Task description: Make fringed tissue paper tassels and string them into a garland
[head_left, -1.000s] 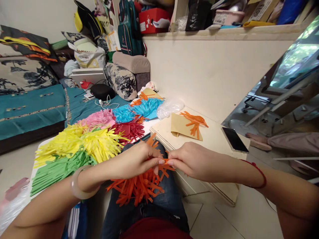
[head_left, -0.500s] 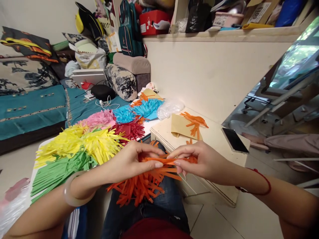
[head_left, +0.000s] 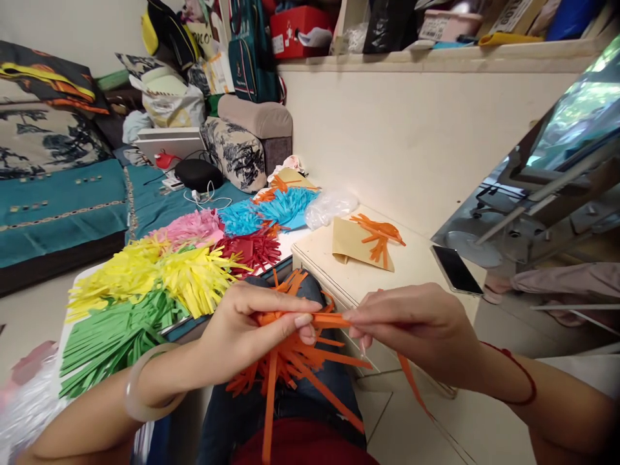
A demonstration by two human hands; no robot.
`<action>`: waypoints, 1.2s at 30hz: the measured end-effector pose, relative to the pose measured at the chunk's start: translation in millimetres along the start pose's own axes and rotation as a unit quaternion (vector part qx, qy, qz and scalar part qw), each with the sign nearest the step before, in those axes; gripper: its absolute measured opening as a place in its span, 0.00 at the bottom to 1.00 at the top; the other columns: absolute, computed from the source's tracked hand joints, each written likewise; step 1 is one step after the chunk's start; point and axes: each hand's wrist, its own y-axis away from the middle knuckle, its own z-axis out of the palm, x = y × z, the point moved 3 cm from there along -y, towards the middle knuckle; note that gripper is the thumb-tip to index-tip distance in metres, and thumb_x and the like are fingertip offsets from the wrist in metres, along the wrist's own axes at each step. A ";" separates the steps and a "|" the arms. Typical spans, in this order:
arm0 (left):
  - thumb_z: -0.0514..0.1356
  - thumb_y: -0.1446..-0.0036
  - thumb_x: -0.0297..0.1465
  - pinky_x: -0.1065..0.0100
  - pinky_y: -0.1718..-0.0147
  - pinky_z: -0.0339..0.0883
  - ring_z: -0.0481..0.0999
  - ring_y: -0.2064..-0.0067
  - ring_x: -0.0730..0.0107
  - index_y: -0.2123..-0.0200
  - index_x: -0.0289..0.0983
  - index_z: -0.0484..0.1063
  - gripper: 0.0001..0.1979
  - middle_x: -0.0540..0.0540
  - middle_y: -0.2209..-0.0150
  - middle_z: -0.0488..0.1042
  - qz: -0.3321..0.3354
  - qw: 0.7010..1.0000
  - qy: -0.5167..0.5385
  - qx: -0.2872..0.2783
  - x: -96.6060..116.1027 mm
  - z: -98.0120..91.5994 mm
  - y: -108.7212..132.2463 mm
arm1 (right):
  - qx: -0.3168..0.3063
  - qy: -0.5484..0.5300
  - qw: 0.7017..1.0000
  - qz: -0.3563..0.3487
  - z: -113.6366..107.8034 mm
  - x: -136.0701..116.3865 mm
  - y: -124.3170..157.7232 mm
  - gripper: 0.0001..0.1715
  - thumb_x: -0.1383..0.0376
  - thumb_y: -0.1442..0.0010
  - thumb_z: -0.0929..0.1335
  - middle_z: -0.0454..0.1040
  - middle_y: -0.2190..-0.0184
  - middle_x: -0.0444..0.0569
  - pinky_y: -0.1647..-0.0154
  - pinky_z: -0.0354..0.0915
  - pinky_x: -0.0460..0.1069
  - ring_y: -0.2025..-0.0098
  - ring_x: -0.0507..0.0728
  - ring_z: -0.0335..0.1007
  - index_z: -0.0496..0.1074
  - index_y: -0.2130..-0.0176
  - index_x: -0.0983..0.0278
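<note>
A bundle of orange paper strips (head_left: 290, 358) hangs over my lap. My left hand (head_left: 247, 329) is closed on the bundle's top, thumb and fingers pinching it. My right hand (head_left: 416, 326) pinches one orange strip (head_left: 329, 319) that runs across to the left hand; its loose end trails down under my right wrist. Piles of cut paper lie on the low table to the left: green (head_left: 111, 336), yellow (head_left: 159, 278), pink (head_left: 194, 227), dark red (head_left: 252, 248) and blue (head_left: 276, 210).
A pale wooden cabinet top (head_left: 411, 265) ahead carries a tan sheet with orange strips (head_left: 372, 236) and a black phone (head_left: 456, 270). A clear plastic bag (head_left: 329, 208) lies by the blue pile. A teal sofa (head_left: 58, 213) stands at the left. Someone's foot (head_left: 498, 284) shows at the right.
Both hands have dropped slightly and drawn apart, pulling one strip taut between them. The orange bundle has lifted off my lap and its strips now dangle longer.
</note>
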 end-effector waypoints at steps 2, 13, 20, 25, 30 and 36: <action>0.62 0.44 0.26 0.72 0.71 0.75 0.80 0.73 0.69 0.62 0.38 0.80 0.08 0.46 0.73 0.81 -0.008 0.999 0.041 -0.001 -1.2 0.3 0.9 | -0.005 -0.020 1.000 -0.021 -1.9 -2.3 0.9 0.11 0.69 0.38 0.67 0.79 0.72 0.46 0.68 0.70 0.43 0.71 0.49 0.75 0.77 0.57 0.60; 0.64 0.45 0.30 0.67 0.70 0.78 0.81 0.72 0.65 0.62 0.39 0.81 0.07 0.45 0.73 0.81 -0.057 0.990 0.128 -0.029 -10.8 -1.3 -0.7 | -0.029 0.048 0.998 -0.009 -12.9 -6.8 -3.1 0.12 0.68 0.39 0.68 0.79 0.72 0.45 0.69 0.69 0.41 0.72 0.48 0.75 0.75 0.54 0.62; 0.64 0.45 0.29 0.69 0.71 0.78 0.81 0.72 0.67 0.63 0.39 0.81 0.06 0.46 0.73 0.81 -0.070 0.980 0.188 0.001 -11.2 0.4 -1.1 | 0.020 0.010 0.999 0.035 -10.6 -5.7 -3.7 0.08 0.68 0.39 0.67 0.79 0.73 0.46 0.70 0.71 0.43 0.73 0.50 0.76 0.77 0.62 0.61; 0.67 0.49 0.33 0.62 0.69 0.79 0.80 0.75 0.65 0.67 0.38 0.82 0.06 0.46 0.76 0.80 -0.090 0.973 0.214 -0.012 -15.5 1.4 -0.9 | -0.009 -0.058 0.998 0.010 -9.7 -6.7 -4.4 0.07 0.66 0.38 0.67 0.79 0.73 0.47 0.68 0.70 0.44 0.70 0.50 0.76 0.78 0.63 0.60; 0.68 0.49 0.33 0.61 0.66 0.79 0.81 0.72 0.64 0.68 0.40 0.81 0.04 0.47 0.74 0.81 -0.062 0.956 0.281 -0.051 -12.4 2.7 -5.5 | -0.026 -0.063 0.997 -0.028 -12.9 -6.3 -7.5 0.10 0.73 0.40 0.67 0.80 0.71 0.47 0.65 0.71 0.44 0.67 0.50 0.76 0.77 0.62 0.61; 0.63 0.43 0.28 0.69 0.68 0.77 0.82 0.71 0.68 0.60 0.40 0.79 0.07 0.49 0.73 0.81 -0.089 0.949 0.298 -0.057 -14.6 1.5 -5.8 | -0.015 -0.054 0.998 -0.042 -18.5 -5.0 -9.1 0.10 0.74 0.47 0.73 0.79 0.74 0.46 0.66 0.71 0.44 0.68 0.51 0.76 0.78 0.64 0.63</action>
